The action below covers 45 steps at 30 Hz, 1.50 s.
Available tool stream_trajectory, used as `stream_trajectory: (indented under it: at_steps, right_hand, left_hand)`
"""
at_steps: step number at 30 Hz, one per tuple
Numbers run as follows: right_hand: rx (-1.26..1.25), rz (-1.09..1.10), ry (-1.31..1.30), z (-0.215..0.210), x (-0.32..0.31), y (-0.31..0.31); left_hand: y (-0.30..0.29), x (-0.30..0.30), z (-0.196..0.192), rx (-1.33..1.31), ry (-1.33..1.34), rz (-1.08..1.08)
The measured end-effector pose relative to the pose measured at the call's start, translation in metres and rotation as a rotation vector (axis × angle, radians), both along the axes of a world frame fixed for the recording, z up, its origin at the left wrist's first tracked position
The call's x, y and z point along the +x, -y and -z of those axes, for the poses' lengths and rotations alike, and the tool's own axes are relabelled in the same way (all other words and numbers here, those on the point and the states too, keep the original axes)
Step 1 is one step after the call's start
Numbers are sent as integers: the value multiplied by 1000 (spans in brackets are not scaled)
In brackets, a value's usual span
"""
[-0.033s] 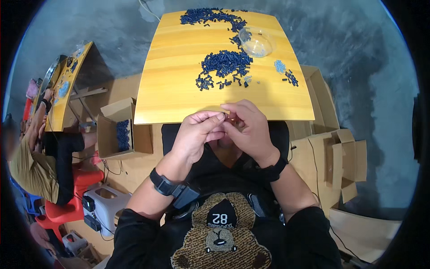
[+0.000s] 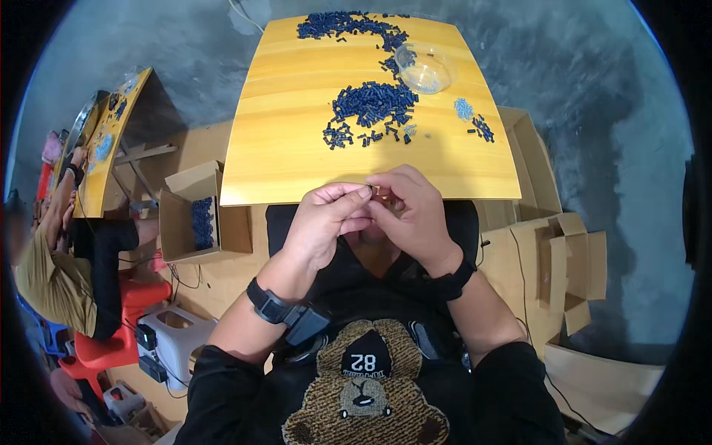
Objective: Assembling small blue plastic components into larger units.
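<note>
A: What has just changed?

B: Very little. The left hand (image 2: 326, 222) and the right hand (image 2: 411, 215) are where they were a moment ago, meeting at the near edge of the surface (image 2: 278, 148). The heaps have kept their shape too.

A: So where does that leave the work?

B: Still at the fingertips. The left thumb and forefinger are pinched together on a small dark piece (image 2: 371, 188), beside the right hand's fingertips. Those fingers cover most of it, so I can't tell whether the right hand is clamped on it as well.

A: And what lies beyond them?

B: The large heap of dark cylindrical pieces (image 2: 374, 104) is ahead of the hands, with a few pale bits (image 2: 409, 131) at its near side. A clear round tub (image 2: 449, 74) stands just beyond, to the right.

A: Anything further right?

B: A little pale-blue cluster (image 2: 463, 109), with a small group of dark pieces (image 2: 482, 129) just beside it, nearer the person. Neither hand touches them.
</note>
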State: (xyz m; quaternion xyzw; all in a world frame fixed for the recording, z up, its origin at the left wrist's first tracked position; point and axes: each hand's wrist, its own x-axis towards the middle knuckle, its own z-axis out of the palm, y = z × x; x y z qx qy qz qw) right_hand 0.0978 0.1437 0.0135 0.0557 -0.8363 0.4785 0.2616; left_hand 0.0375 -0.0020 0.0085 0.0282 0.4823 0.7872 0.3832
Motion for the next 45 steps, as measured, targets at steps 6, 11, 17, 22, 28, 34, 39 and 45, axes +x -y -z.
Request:
stream_trajectory:
  at_steps: [6,11,17,22,28,34,39,45]
  right_hand:
    - [104,3,3,6,-13,-3]
    - [141,-39,57,10,-21,-7]
    - [105,255,231,25,-51,-59]
    - [396,368,273,35,-76,-74]
    - [523,393,302,38,-88,-65]
    - [621,396,241,40,-93,-64]
    - [725,398,306,43,-92,-62]
    - [766,369,315,41,-92,-58]
  left_hand:
    - [-2,-13,14,-13,-4,5]
    - [0,-23,22,-48,53,-37]
    - [7,-39,25,-137,21,-109]
    - [8,-46,29,-133,40,-107]
    - [14,-54,39,-137,62,-70]
    - [14,-56,41,-118,79,-39]
    - [14,-56,44,-116,80,-42]
    - [15,-55,44,-119,67,-40]
